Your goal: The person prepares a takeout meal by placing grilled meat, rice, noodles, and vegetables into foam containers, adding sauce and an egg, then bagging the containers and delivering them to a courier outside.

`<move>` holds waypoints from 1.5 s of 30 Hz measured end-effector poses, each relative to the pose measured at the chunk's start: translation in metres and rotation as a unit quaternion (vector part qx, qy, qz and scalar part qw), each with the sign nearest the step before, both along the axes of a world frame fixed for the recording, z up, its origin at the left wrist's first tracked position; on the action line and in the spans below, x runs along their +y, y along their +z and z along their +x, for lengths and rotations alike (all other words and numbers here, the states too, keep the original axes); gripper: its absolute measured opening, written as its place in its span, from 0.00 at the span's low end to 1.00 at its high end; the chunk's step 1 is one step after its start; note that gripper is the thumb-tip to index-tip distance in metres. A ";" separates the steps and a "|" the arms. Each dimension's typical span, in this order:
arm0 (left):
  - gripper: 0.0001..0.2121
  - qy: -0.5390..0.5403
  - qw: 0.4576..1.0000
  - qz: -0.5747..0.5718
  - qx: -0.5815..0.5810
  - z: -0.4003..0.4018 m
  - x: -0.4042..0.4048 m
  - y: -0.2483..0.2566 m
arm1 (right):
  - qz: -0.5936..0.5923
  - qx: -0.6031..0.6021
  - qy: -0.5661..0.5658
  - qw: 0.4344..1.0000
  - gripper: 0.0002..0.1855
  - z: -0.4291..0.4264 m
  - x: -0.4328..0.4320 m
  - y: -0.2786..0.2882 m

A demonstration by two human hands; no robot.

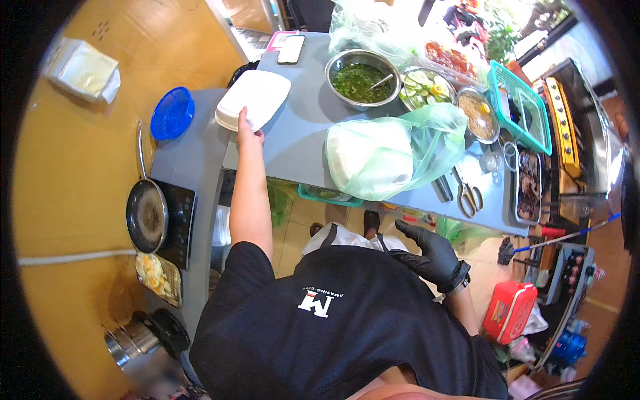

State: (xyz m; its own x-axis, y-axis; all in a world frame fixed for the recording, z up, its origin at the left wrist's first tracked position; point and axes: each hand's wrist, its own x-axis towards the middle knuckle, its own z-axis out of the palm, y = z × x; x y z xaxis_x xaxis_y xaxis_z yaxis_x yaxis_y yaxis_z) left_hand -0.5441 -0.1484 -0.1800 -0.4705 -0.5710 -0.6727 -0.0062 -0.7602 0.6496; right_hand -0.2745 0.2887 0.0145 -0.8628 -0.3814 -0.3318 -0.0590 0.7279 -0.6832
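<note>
My left hand (249, 131), bare, grips the near edge of a closed white foam takeaway box (262, 95), its thumb on the lid, above the left part of the grey table (295, 155). In a black glove, my right hand (429, 251) hangs before my waist, fingers apart, holding nothing. Between the hands, near the table's front edge, lies a pale green plastic bag (435, 130) with white foam boxes (372, 150) inside. Behind it stands a steel bowl (362, 55) of green liquid with chopped herbs and a spoon.
Scissors (469, 197) lie by the front edge, near a tray of dark meat (528, 185). Sliced vegetables (425, 87), a teal basket (525, 110) and a phone (291, 49) are farther back. Left are a blue basket (172, 114) and a frying pan (146, 215) on an induction cooker (181, 215).
</note>
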 end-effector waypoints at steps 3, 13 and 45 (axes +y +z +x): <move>0.30 -0.100 0.993 -0.032 0.045 0.010 -0.013 0.005 | -0.092 -0.037 -0.015 0.995 0.28 0.015 -0.011 -0.029; 0.30 -0.270 0.934 -0.146 0.182 0.177 0.009 0.093 | -0.447 -0.231 -0.044 0.863 0.38 -0.039 -0.123 -0.103; 0.12 -0.225 0.896 -0.264 0.278 0.165 0.233 0.125 | -0.622 0.090 -0.095 0.772 0.16 -0.180 -0.036 -0.035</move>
State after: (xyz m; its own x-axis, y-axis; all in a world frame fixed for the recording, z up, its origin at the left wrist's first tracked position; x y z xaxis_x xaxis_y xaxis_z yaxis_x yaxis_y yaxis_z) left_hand -0.3795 0.0841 -0.0547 -0.9112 -0.4094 0.0448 0.2017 -0.3489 0.9152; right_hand -0.4549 0.2524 -0.0201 -0.9321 -0.1694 0.3203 -0.2065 -0.4779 -0.8538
